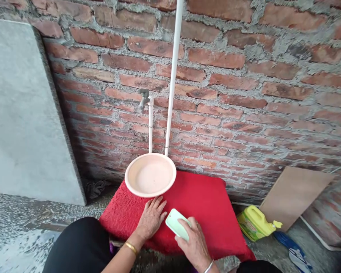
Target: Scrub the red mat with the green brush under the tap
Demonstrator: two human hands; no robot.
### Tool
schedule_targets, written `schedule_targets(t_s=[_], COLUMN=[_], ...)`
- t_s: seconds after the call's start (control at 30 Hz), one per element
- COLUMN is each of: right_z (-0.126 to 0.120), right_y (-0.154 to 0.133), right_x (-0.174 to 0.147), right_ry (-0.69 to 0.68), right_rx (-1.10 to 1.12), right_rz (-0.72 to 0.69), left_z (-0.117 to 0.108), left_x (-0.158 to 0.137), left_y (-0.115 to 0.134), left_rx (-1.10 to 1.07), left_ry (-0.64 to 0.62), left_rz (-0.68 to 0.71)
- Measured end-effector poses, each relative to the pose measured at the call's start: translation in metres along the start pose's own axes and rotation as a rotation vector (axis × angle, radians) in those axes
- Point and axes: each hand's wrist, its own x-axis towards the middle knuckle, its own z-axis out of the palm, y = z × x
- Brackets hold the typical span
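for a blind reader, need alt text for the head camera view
A person's right hand holds a pale green soap bar on a red mat, the left hand flat beside it. A pink basin sits under a tap on a brick wall.

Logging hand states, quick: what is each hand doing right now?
Left hand: open, flat on the red mat.
Right hand: holding the pale green soap bar.

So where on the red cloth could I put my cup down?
The red cloth is bare on its right side, between the brick wall and the yellow jug. It is crowded near the basin and both hands: left hand flat, right hand holding the green bar.
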Motion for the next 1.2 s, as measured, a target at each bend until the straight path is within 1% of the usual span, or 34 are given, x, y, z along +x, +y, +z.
schedule_targets(t_s=[0.1, 0.17, 0.23, 0.33, 0.4, 0.43, 0.47, 0.5, 0.53, 0.6, 0.67, 0.73, 0.77, 0.83, 0.87, 0.93, 1.03, 1.1, 1.13, 1.17, 1.2], right_z=[0.006, -0.001, -0.015, -0.044, -0.060, -0.064, -0.066, -0.064, -0.058, -0.038, -0.013, 0.008, 0.015, 0.017, 0.014, -0.002, -0.033, -0.049, -0.054, -0.056, -0.055], right_y=[0.003, 0.020, 0.048, 0.100, 0.129, 0.138, 0.144, 0.144, 0.139, 0.116, 0.084, 0.056, 0.047, 0.043, 0.048, 0.072, 0.120, 0.146, 0.153, 0.156, 0.155], right_x=[-0.008, -0.014, -0.021, -0.039, -0.051, -0.056, -0.059, -0.060, -0.060, -0.055, -0.047, -0.038, -0.035, -0.031, -0.032, -0.037, -0.051, -0.059, -0.062, -0.062, -0.061], right_ry=[0.036, 0.077, 0.115, 0.168, 0.227, 0.266, 0.310, 0.353, 0.391, 0.420, 0.396, 0.350, 0.331, 0.315, 0.314, 0.311, 0.307, 0.336, 0.356, 0.374, 0.390], right_rx=[-0.072, -0.160, -0.254, -0.333, -0.322, -0.297, -0.265, -0.231, -0.198, -0.146, -0.123, -0.128, -0.142, -0.192, -0.225, -0.297, -0.385, -0.403, -0.391, -0.368, -0.338], right_rz=[0.047, 0.125, 0.241, 0.482, 0.663, 0.729, 0.764, 0.759, 0.707, 0.503, 0.268, 0.102, 0.057, 0.051, 0.088, 0.230, 0.516, 0.702, 0.767, 0.795, 0.778], left_z=[-0.002, -0.003, -0.004, -0.004, -0.004, -0.004, -0.004, -0.004, -0.005, -0.006, -0.007, -0.006, -0.006, -0.004, -0.003, -0.002, -0.002, -0.002, -0.003, -0.003, -0.003], left_x=[0.001, 0.002, 0.003, 0.003, 0.004, 0.004, 0.004, 0.004, 0.004, 0.005, 0.006, 0.006, 0.006, 0.005, 0.005, 0.005, 0.005, 0.006, 0.006, 0.006, 0.006], left_y=[0.002, 0.003, 0.004, 0.005, 0.005, 0.005, 0.005, 0.005, 0.005, 0.004, 0.003, 0.001, 0.000, -0.001, -0.002, -0.003, -0.003, -0.002, -0.002, -0.002, -0.002], left_rx=[-0.010, -0.017, -0.026, -0.039, -0.049, -0.054, -0.057, -0.059, -0.059, -0.055, -0.047, -0.041, -0.038, -0.032, -0.029, -0.027, -0.028, -0.027, -0.027, -0.028, -0.028], left_ry=[0.006, 0.001, -0.004, 0.010, 0.025, 0.032, 0.037, 0.039, 0.037, 0.026, 0.019, 0.019, 0.019, 0.022, 0.024, 0.029, 0.033, 0.033, 0.033, 0.034, 0.036], left_rz=[-0.011, -0.015, -0.016, -0.016, -0.019, -0.019, -0.020, -0.023, -0.025, -0.030, -0.030, -0.026, -0.023, -0.018, -0.016, -0.011, -0.012, -0.014, -0.014, -0.013, -0.013])
